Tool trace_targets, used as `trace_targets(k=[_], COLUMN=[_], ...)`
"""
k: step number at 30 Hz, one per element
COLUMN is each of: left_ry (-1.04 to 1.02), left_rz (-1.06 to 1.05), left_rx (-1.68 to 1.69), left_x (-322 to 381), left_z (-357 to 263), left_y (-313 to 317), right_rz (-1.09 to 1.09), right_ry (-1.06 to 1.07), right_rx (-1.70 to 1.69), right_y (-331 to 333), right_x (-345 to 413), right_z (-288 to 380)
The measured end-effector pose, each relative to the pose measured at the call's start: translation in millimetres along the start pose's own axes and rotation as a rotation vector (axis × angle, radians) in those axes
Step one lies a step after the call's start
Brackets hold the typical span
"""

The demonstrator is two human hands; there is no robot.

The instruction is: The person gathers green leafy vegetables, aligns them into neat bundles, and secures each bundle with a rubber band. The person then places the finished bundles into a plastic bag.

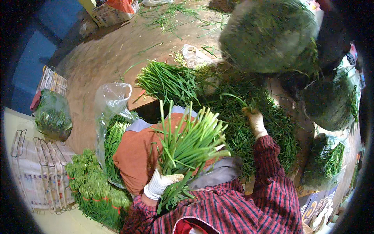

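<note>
My left hand, in a white knit glove, grips a thick bunch of cut green leafy stalks, pale ends up, above my lap with its orange-brown cloth. My right hand, gloved too, is over a large heap of loose dark green leaves; a few thin leaves are at its fingertips, but whether it grips them is unclear. Beyond my lap, a pile of trimmed stalks lies at the table's edge. At my left, an open clear plastic bag holds more stalks.
Bunches tied with red bands stand at lower left beside a wrapped stack. Filled bags stand at far left and right. A big blurred bag of greens is at upper right, with a dark-clothed person apparently behind it.
</note>
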State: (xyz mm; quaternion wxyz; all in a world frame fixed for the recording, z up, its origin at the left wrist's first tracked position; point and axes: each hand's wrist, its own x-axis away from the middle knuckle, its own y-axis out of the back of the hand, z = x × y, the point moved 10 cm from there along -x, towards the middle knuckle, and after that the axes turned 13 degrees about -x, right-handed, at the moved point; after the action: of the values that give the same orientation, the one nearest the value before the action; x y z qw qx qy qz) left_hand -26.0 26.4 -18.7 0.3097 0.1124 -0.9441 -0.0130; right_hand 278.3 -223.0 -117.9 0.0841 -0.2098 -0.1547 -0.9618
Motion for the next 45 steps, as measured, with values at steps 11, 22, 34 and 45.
trace_targets(k=[11,22,34,45], left_ry=[-0.038,0.020,-0.036,-0.105], left_rz=[0.045,0.041,0.076,-0.029], left_rx=[0.361,0.173,0.242,-0.172], left_x=[-12.7,-9.9,-8.5,-8.9], left_z=[-8.5,5.9,-3.2,-17.3], left_y=[-24.4,-29.2,-31.7,-39.4], right_rz=[0.701,0.439,0.328,0.658], right_ry=[-0.109,-0.067,0.098,0.742], right_rx=[-0.667,-0.684,-0.507,-0.020], right_y=[-138.1,-119.7,-85.3,-89.5], right_x=[157.0,120.0,77.8,128.0], right_z=[93.1,53.8,31.9,134.0])
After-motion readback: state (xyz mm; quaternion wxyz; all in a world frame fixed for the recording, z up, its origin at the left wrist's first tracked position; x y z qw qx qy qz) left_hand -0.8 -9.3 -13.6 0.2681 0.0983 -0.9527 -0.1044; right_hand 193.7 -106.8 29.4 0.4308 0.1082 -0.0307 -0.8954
